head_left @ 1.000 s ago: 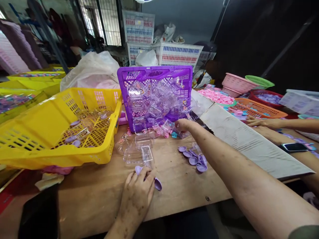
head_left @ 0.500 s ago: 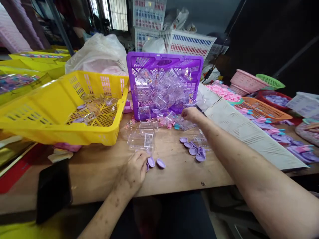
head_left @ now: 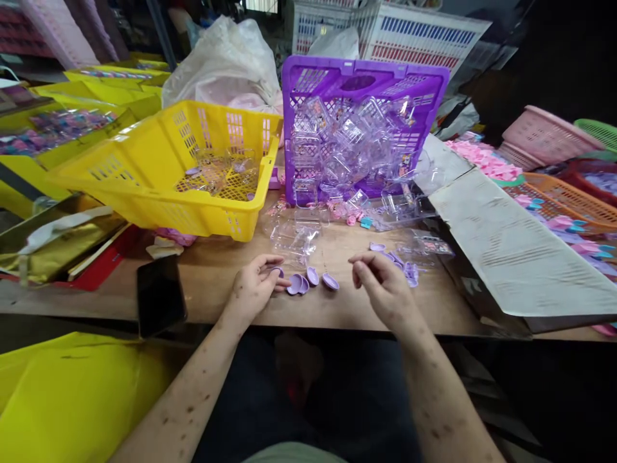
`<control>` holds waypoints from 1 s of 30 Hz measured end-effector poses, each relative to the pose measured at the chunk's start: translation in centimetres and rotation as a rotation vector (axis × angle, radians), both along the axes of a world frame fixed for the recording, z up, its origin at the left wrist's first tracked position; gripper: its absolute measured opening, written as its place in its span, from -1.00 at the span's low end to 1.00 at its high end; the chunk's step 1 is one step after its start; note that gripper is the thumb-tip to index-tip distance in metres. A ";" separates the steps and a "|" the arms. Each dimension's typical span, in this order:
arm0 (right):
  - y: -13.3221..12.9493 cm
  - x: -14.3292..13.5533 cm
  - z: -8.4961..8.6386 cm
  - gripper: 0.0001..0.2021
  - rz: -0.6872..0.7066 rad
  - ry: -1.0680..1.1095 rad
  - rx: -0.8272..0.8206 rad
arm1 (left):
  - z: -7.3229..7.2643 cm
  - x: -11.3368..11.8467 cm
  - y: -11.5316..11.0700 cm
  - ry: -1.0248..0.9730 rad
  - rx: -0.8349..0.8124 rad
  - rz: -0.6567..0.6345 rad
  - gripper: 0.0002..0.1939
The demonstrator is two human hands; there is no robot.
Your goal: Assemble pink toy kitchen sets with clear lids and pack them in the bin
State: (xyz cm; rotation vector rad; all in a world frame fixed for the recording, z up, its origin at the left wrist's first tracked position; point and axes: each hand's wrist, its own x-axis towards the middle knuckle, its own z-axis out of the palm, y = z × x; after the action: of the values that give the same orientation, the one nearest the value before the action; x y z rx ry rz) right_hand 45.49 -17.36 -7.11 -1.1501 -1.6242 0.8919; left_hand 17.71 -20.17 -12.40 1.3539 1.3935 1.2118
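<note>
While the left hand [head_left: 254, 289] curls loosely at some purple cups [head_left: 295, 284] on the worktop [head_left: 212, 270] and the right hand [head_left: 385, 290] hangs beside more of them with bent fingers, I cannot tell whether either grips anything. The yellow basket [head_left: 193, 215] holds clear plastic cases [head_left: 216, 172] and a few purple pieces [head_left: 191, 172]; the purple basket [head_left: 288, 128], tipped up behind the cups, is heaped with more clear cases.

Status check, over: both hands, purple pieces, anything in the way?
Left hand at purple pieces, apparently touching one. Right hand curled, contents unclear. Clear cases just beyond the pieces, possible snag.
</note>
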 end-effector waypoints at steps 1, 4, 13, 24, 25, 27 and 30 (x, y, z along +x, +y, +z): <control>-1.2 -0.9 -0.7 -0.59 0.006 0.048 -0.040 | 0.1 -0.4 0.0 0.099 0.007 0.011 -0.65; -3.6 -2.7 -2.0 -0.57 0.014 0.176 -0.190 | 0.6 -1.4 0.0 0.289 0.066 0.030 -0.75; -5.2 -2.6 -2.7 -0.55 0.099 0.246 -0.402 | 0.1 -2.0 -0.5 0.669 0.194 0.060 -0.60; -6.1 -3.0 -2.8 -0.64 0.117 0.400 -0.456 | 1.8 -3.1 -1.3 0.544 0.206 0.011 -0.58; -6.2 -2.9 -2.7 -0.65 0.121 0.389 -0.447 | 2.2 -3.1 -1.7 0.439 0.198 -0.004 -0.52; -6.5 -2.9 -2.5 -0.65 0.126 0.355 -0.429 | 2.8 -2.6 -2.8 0.254 0.171 -0.054 -0.53; -7.2 -3.7 -2.0 -0.66 0.097 0.350 -0.400 | 3.3 -1.0 -4.6 -0.040 0.065 -0.102 -0.61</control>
State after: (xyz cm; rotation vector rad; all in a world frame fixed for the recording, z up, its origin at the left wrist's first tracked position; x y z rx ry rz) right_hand 41.83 -24.54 -9.11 -1.1069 -1.2545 1.4416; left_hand 16.71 -24.73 -9.12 1.4203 1.2516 1.2189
